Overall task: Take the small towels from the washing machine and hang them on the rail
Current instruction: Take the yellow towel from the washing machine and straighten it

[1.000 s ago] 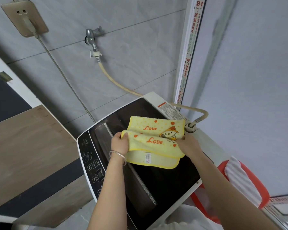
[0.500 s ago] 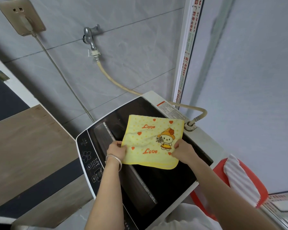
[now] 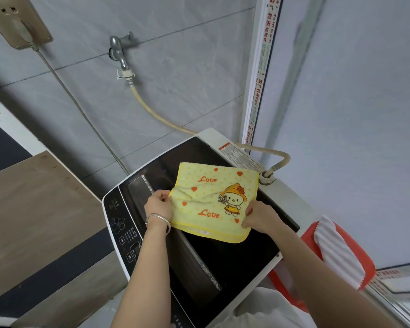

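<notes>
I see the yellow towel, "Love" printed twice, opened out flat over the washing machine, no longer folded. My left hand and right hand have their fingers pinching its side edges.

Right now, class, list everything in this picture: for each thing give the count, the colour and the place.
washing machine: one, white with black top, bottom centre
towel: one, yellow with orange print, held spread above the machine
tap: one, grey metal, on the tiled wall
hose: one, beige, from tap to machine's rear corner
socket: one, beige, wall, top left
cable: one, grey, from socket down the wall
tub: one, red, right of the machine
striped cloth: one, white and pink, on the tub
bracelet: one, silver, left wrist
left hand: one, pinches the towel's left edge
right hand: one, pinches the towel's right edge
</notes>
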`<state>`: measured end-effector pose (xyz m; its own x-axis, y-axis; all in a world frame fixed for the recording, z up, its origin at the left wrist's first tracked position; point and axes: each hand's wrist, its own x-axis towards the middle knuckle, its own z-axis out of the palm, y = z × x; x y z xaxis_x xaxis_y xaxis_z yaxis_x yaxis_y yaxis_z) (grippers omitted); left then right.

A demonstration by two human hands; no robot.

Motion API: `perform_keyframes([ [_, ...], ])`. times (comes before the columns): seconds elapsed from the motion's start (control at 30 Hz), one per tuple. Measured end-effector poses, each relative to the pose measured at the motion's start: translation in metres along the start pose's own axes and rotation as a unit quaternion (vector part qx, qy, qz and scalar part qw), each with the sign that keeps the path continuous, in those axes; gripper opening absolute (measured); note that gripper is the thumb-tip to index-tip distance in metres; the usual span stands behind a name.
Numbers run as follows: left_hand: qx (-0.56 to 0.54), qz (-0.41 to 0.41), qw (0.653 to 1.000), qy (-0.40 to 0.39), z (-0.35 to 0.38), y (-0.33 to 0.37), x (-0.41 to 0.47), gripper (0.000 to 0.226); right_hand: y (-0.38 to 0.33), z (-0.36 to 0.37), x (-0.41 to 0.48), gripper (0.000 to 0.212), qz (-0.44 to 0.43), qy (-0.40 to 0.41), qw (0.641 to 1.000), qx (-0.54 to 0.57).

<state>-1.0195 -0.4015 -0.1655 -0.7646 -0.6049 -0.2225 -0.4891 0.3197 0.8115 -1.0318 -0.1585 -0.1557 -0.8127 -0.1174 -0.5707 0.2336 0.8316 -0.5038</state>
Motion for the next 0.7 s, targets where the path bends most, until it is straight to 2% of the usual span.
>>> perform_keyframes([
  [0.1, 0.026, -0.006, 0.999, -0.028, 0.002, -0.002, 0.003, 0.022, -0.001, -0.003, -0.001, 0.024, -0.009, -0.037, 0.999, 0.023],
  [0.23, 0.034, 0.002, 0.999, -0.024, 0.001, -0.002, 0.006, 0.022, -0.01, -0.009, -0.003, 0.021, -0.027, -0.068, 0.996, 0.06],
  [0.4, 0.051, 0.006, 0.998, -0.026, 0.001, -0.001, 0.008, 0.023, -0.014, -0.005, -0.004, 0.02, -0.027, -0.106, 0.994, 0.029],
  [0.7, 0.175, -0.011, 0.981, -0.087, 0.003, -0.008, 0.011, 0.027, -0.005, 0.009, -0.002, 0.022, -0.017, -0.052, 0.998, 0.013],
])
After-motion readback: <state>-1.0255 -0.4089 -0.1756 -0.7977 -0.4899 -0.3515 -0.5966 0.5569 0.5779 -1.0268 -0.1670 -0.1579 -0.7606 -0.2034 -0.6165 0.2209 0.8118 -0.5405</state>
